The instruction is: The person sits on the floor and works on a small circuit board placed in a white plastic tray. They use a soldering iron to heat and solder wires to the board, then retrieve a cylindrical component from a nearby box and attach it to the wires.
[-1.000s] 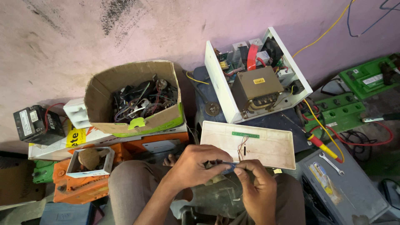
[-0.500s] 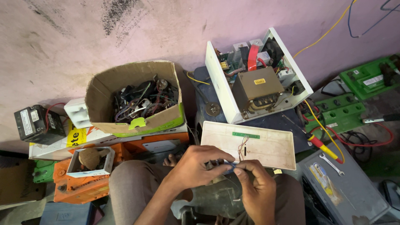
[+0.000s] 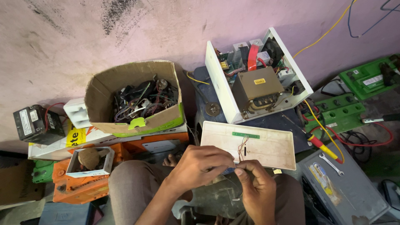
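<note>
Both hands (image 3: pixel 227 177) pinch perhaps thin wires beside the white panel (image 3: pixel 266 146).

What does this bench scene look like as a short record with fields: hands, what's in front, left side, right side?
left hand: fingertips pinched on a small part, too small to tell
right hand: fingertips meet the left hand's on the same part
in front: pale panel with a green strip and thin wires
behind it: open white case with a transformer
left side: cardboard box of cables, small battery
right side: screwdriver, wrench, green trays
</note>
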